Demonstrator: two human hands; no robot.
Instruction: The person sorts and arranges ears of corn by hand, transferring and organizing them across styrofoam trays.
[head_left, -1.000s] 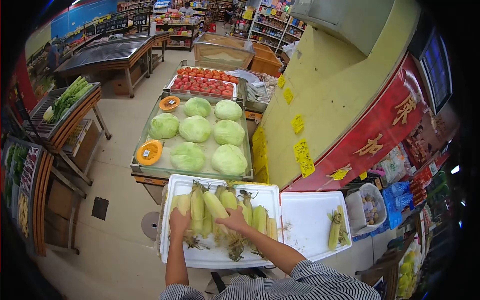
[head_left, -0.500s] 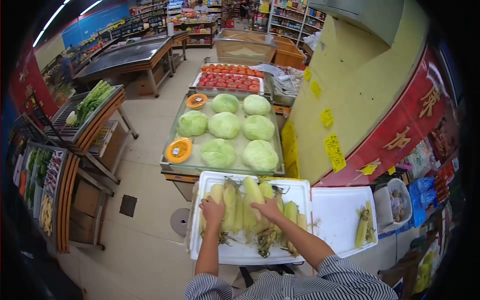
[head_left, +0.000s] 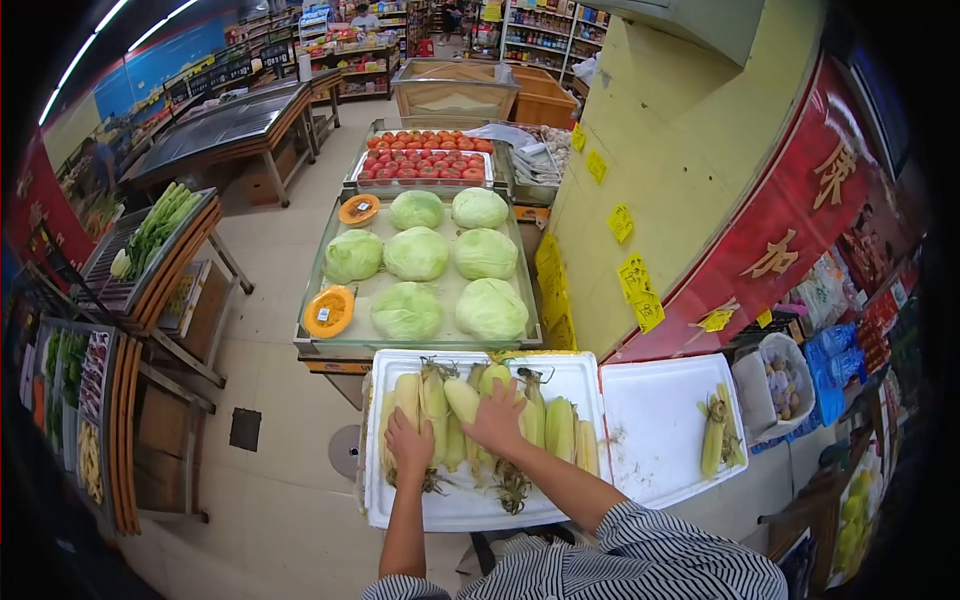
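Observation:
Ears of corn in pale green husks (head_left: 434,405) lie in a row across a white foam tray (head_left: 400,508). My left hand (head_left: 410,442) rests with its fingers apart on the ears at the tray's left side. Near the middle, my right hand (head_left: 495,418) is on a pale ear of corn (head_left: 461,399), its fingers spread over that ear and the ones beside it. Dry silk and stem ends hang toward the front of the tray. More ears (head_left: 560,430) lie to the right of my right hand.
Another white foam tray (head_left: 650,400) on the right holds a few ears (head_left: 714,438). Behind are cabbages (head_left: 416,253), cut pumpkin (head_left: 328,311) and tomatoes (head_left: 425,165). A yellow pillar (head_left: 690,160) stands right; vegetable racks (head_left: 150,260) stand left. A person (head_left: 365,18) is far back.
The view has swung about. My right hand has opened from its grip around an ear, which now leans left among the others. My left hand's fingers lie flatter on the corn.

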